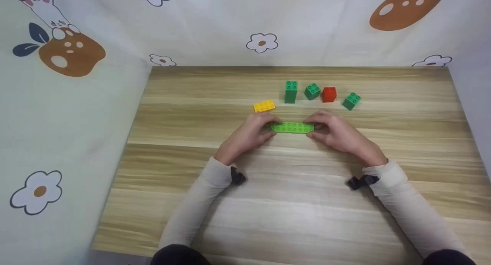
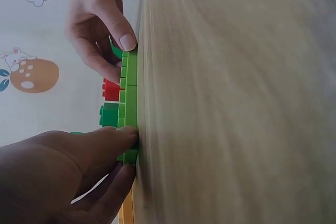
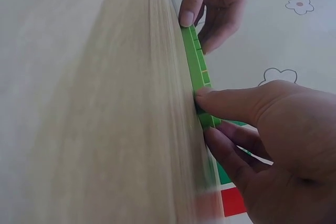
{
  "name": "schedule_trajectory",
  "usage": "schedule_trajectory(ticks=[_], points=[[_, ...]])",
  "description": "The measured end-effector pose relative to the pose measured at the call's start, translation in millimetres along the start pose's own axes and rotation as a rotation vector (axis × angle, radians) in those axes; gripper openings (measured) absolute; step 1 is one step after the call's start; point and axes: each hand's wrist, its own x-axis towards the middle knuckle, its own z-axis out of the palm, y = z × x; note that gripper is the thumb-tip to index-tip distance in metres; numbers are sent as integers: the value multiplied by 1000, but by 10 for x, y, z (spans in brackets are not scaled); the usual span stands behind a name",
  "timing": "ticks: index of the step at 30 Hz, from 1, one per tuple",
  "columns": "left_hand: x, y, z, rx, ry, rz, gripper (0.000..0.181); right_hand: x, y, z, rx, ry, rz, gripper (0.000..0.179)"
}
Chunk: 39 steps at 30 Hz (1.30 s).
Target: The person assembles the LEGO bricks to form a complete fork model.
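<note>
Two light green toy bricks, a left one (image 1: 284,127) and a right one (image 1: 300,127), lie end to end on the wooden table, their short ends meeting with a slight offset. My left hand (image 1: 251,131) pinches the left brick at its outer end between thumb and fingers. At the opposite end, my right hand (image 1: 338,134) pinches the right brick the same way. In the left wrist view the seam between the light green bricks (image 2: 131,95) shows, and both sit low on the tabletop. A yellow brick (image 1: 264,106) lies just beyond the left hand's fingers.
Behind the hands stand a tall green stack (image 1: 291,92), a green block (image 1: 312,91), a red block (image 1: 329,94) and another green block (image 1: 351,101). A patterned cloth wall (image 1: 215,31) rises at the table's (image 1: 184,169) back and left edges.
</note>
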Motion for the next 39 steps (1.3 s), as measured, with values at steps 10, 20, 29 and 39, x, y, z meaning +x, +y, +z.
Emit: schedule_trajectory(ticks=[10,20,29,39], points=[[-4,13,-2,15,-7,-17,34,-18,53,-262,-47,251,1,31],[-8,-9,-1,3,3,20,32,-66,227,-559,-92,524,149,36],[-15,8,-6,7,0,11,32,-129,361,-655,-82,447,284,54],[-19,11,-6,-1,3,3,32,-147,421,-653,-56,390,357,60]])
